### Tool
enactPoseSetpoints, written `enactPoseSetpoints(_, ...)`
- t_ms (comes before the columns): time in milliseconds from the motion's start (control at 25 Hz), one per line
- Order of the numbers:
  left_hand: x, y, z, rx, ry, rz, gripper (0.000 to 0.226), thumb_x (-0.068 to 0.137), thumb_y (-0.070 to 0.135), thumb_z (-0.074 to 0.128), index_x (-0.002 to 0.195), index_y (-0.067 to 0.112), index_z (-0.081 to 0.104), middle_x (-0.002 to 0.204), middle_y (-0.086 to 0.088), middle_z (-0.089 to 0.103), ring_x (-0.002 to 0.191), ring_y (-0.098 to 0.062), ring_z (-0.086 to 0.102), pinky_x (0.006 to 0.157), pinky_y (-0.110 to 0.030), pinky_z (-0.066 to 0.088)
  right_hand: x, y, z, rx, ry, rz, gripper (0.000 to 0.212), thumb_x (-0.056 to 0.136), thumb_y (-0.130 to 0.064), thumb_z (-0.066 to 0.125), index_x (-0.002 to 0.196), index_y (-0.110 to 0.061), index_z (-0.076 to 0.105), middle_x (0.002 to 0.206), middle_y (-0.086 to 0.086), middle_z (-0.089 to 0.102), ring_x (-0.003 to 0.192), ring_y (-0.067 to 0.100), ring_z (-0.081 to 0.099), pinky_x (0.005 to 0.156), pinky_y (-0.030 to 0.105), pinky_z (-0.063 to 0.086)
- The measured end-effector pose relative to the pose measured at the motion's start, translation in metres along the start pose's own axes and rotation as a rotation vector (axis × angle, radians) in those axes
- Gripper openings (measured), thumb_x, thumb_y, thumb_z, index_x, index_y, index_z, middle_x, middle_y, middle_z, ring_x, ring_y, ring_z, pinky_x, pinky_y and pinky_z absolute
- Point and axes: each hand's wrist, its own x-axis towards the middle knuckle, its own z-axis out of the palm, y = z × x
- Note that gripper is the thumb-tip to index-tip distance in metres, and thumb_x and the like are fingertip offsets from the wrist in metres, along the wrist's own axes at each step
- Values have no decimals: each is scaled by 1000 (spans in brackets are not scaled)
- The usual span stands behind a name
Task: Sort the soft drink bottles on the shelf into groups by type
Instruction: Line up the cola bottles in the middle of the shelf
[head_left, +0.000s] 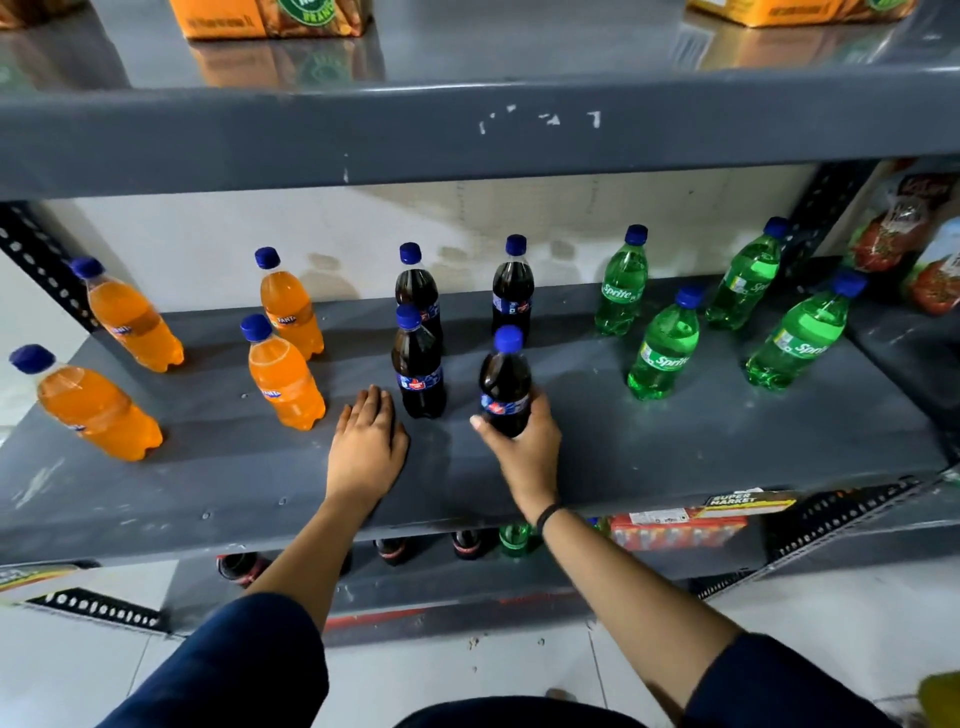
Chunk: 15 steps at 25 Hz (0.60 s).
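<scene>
Even indoor light, fisheye-bent, blurred edges.

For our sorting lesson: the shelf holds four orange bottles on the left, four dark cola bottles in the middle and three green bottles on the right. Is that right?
Not quite. The head view shows four green bottles on the right, not three. The four orange bottles and four dark cola bottles stand as stated.

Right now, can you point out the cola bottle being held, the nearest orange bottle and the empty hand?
held cola bottle (505, 387), head view, dark body above the label
nearest orange bottle (98, 413), head view, mid body
left hand (368, 447), head view, back of the hand
</scene>
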Motion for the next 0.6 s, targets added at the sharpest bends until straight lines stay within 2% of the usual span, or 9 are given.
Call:
enactPoseSetpoints(200,1,0,1,13,0,14,56,94,27,40,144,4,28,155,-17,25,146,-29,17,121,-43,13,48,10,-30,-99,13,8,56,67,-11,82,115,-9,54,100,-4,64,96,15,63,69,-6,37)
enactPoseSetpoints(360,0,-1,-3,0,-24,5,75,87,54,46,145,13,23,156,-15,25,146,-27,16,121,-46,11,47,17,-34,-169,-35,-5,66,68,-20,83,123,-9,49,116,7,66,109,23,62,74,-5,37)
enactPoseSetpoints(400,1,2,-4,-48,-31,-29,81,83,60,48,144,14,24,155,-14,27,146,-27,17,120,-49,9,43,17,-34,-185,-29,-10,73,67,-26,84,127,-11,46,122,7,64,112,23,60,81,1,41)
enactPoseSetpoints(480,6,13,-5,-178,-43,-147,90,74,69,54,140,14,25,153,-11,30,145,-28,16,117,-57,2,35,15,-32,-321,62,-19,85,60,-44,84,129,-14,44,127,6,61,117,23,57,94,30,47)
enactPoseSetpoints(520,10,19,-5,-217,-54,-210,93,71,71,55,139,15,25,153,-10,28,146,-28,13,115,-60,-2,32,14,-31,-411,127,-7,87,58,-52,83,127,-14,46,125,6,61,117,26,56,94,40,46)
enactPoseSetpoints(600,13,29,-1,-206,-61,-276,96,70,74,53,139,14,24,156,-10,21,147,-30,5,112,-64,-7,29,14,-29,-521,194,16,80,58,-58,79,116,-11,51,117,9,62,114,31,55,92,47,42)
